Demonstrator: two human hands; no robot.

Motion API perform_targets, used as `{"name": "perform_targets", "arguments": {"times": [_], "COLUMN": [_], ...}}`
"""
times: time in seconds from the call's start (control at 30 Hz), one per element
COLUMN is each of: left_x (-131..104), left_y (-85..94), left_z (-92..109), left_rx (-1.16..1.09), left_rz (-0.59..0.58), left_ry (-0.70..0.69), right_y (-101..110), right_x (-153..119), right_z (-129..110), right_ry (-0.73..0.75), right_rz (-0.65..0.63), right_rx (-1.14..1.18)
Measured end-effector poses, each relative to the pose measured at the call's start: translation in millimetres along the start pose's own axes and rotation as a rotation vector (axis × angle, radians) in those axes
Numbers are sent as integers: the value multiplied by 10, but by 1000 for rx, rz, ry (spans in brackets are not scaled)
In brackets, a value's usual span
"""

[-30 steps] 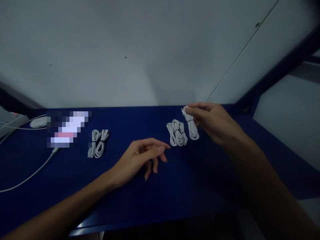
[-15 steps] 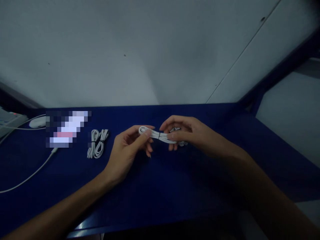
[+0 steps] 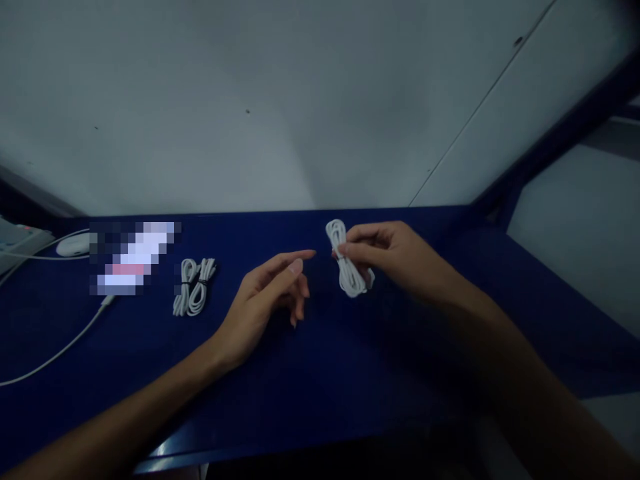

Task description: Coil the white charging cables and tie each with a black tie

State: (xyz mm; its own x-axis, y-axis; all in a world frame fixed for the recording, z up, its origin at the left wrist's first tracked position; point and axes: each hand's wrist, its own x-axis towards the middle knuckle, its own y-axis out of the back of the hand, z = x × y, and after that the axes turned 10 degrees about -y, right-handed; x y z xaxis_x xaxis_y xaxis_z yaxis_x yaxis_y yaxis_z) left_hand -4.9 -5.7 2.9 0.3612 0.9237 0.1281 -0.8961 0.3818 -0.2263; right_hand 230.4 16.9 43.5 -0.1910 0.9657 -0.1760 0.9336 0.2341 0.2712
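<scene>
A white cable [image 3: 352, 278], coiled and bound at its middle with a dark tie, is pinched between the thumb and fingers of my right hand [image 3: 387, 248]. The coil stands almost upright, tilted a little, above the blue table. To its left, my left hand [image 3: 277, 283] is empty, its fingers apart and slightly curled, not touching the cable. Left of that hand, two more coiled white cables [image 3: 196, 287] lie side by side on the table, each bound with a dark tie.
The blue table [image 3: 300, 387] runs along a pale grey wall [image 3: 210, 133]. On the left, a blurred lit screen [image 3: 143, 257] lies with a white cord [image 3: 75, 353] at its near end. Behind it are a white mouse-like object [image 3: 73, 245] and a white box [image 3: 23, 239].
My left hand has let go of the coiled cable. In my right hand the coil has turned from nearly level to nearly upright.
</scene>
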Motion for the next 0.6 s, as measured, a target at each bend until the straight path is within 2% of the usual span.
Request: {"name": "perform_targets", "arguments": {"times": [0.07,0.13,0.17,0.2,0.27,0.4,0.6], "left_x": [1,-4,-8,-12,-20,-24,-17], "left_y": [2,3,3,4,4,-8,-19], "left_z": [8,12,10,6,-6,-14,4], "left_rx": [23,36,40,42,47,58,71], "left_rz": [0,-3,-6,-10,-16,-21,-9], "left_ry": [3,4,5,5,5,2,1], "right_y": [99,210,262,305,358,348,316], "right_x": [29,49,58,66,87,146,178], "right_z": [10,26,35,45,69,135,187], "right_ry": [20,-9,-50,-95,-171,-209,-201], "right_rz": [284,558,609,618,544,389,370], "right_rx": [-110,-320,-419,-496,-558,-647,-689]}}
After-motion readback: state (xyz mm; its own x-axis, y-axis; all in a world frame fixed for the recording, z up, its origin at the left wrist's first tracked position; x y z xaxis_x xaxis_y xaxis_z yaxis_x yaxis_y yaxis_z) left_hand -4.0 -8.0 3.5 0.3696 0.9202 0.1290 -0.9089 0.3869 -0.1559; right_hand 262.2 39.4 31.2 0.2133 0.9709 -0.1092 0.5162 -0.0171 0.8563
